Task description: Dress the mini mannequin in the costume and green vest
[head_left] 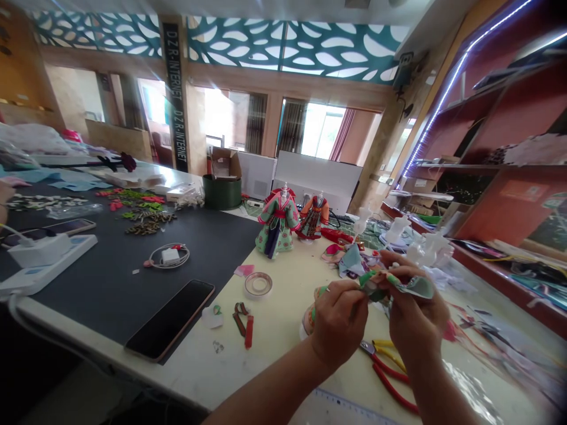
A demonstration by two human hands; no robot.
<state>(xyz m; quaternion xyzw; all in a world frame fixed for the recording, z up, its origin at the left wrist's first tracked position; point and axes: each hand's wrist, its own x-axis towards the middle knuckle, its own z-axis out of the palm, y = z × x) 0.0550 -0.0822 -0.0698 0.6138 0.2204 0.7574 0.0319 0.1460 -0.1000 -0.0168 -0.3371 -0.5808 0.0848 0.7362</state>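
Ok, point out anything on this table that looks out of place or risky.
The black phone lies at the near edge of the table, one corner past the dark mat, where a knock could tip it off. Red-handled pliers lie open under the right hand. Fabric scraps are strewn behind both hands.

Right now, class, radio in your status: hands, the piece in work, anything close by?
Left hand and right hand both pinching green fabric piece. Red-handled pliers lie beneath hands. Nothing blocking.
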